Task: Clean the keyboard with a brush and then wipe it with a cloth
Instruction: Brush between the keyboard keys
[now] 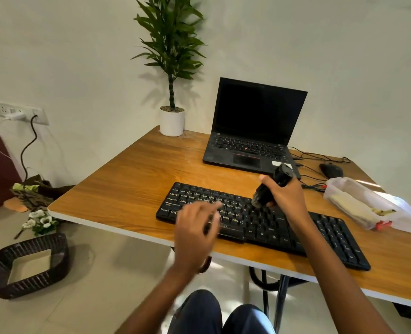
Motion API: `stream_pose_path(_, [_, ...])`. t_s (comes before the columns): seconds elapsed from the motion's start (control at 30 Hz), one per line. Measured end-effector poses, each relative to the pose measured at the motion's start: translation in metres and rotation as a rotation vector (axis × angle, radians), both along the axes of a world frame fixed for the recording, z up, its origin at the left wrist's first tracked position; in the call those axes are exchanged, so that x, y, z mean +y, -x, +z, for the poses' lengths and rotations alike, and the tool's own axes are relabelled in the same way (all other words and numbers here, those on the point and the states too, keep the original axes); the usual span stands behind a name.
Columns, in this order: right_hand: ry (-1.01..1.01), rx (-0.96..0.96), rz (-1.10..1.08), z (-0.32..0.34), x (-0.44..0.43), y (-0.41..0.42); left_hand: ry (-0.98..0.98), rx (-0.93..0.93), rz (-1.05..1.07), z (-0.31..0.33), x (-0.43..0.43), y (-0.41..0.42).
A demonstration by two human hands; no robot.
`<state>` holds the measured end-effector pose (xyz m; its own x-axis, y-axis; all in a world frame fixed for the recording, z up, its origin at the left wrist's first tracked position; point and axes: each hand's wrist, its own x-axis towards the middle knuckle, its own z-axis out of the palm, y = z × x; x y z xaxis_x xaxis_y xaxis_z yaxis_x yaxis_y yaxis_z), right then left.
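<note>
A black keyboard lies slanted along the front edge of the wooden table. My right hand grips a black brush, tilted with its bristle end down over the keyboard's upper middle rows. My left hand hovers blurred over the keyboard's left half, fingers loosely spread and holding nothing. A clear plastic bag with pale folded material inside lies on the table to the right; I cannot tell if it is the cloth.
An open black laptop stands behind the keyboard, with a mouse and cables to its right. A potted plant sits at the far corner. A dark wicker basket and flowers lie on the floor at left.
</note>
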<state>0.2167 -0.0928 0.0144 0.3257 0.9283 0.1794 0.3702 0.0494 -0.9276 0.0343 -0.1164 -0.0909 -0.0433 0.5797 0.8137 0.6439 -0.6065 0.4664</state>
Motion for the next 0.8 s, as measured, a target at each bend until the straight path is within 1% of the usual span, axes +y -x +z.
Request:
stream_pose_path(0.07, [0.032,-0.108,0.083,-0.005,0.008,0.004,0.225,-0.136,0.092,0.024,0.036,0.034])
stream_pose_path(0.1, [0.056,-0.187,0.136,-0.008,0.01,0.006,0.373,-0.241,0.052,0.033,0.052,0.05])
stream_pose_path(0.13, [0.077,-0.253,0.18,-0.012,0.01,0.008,0.512,-0.35,-0.042,0.038,0.067,0.065])
stream_pose_path(0.17, [0.091,-0.283,0.206,-0.013,0.011,0.007,0.613,-0.413,-0.126,0.04,0.08,0.079])
stream_pose_path(0.2, [0.109,-0.265,0.218,-0.012,0.012,0.006,0.683,-0.397,-0.168,0.041,0.089,0.089])
stream_pose_path(0.27, [0.132,-0.192,0.217,-0.005,0.015,0.001,0.772,-0.253,-0.191,0.036,0.102,0.103])
stream_pose_path(0.37, [0.091,-0.204,0.204,-0.001,0.022,-0.006,0.785,0.013,-0.14,0.026,0.116,0.106])
stream_pose_path(0.43, [0.09,-0.217,0.264,-0.002,0.026,-0.006,0.772,0.099,-0.094,0.023,0.123,0.107])
stream_pose_path(0.5, [-0.003,-0.27,0.252,-0.001,0.03,-0.006,0.745,0.133,-0.089,0.019,0.126,0.109])
stream_pose_path(0.57, [-0.084,-0.176,0.255,0.001,0.031,-0.003,0.724,0.141,-0.094,0.019,0.125,0.109])
stream_pose_path(0.6, [-0.067,-0.135,0.29,0.0,0.032,-0.001,0.714,0.139,-0.095,0.019,0.124,0.109])
stream_pose_path(0.63, [-0.039,-0.149,0.327,-0.002,0.032,0.001,0.7,0.139,-0.096,0.02,0.123,0.108])
stream_pose_path(0.7, [-0.028,-0.238,0.322,-0.009,0.033,0.004,0.684,0.144,-0.097,0.021,0.123,0.108])
stream_pose_path(0.73, [-0.061,-0.232,0.289,-0.011,0.033,0.004,0.678,0.15,-0.099,0.021,0.122,0.108])
stream_pose_path(0.8, [-0.107,-0.144,0.268,-0.014,0.033,0.001,0.677,0.157,-0.099,0.019,0.123,0.109])
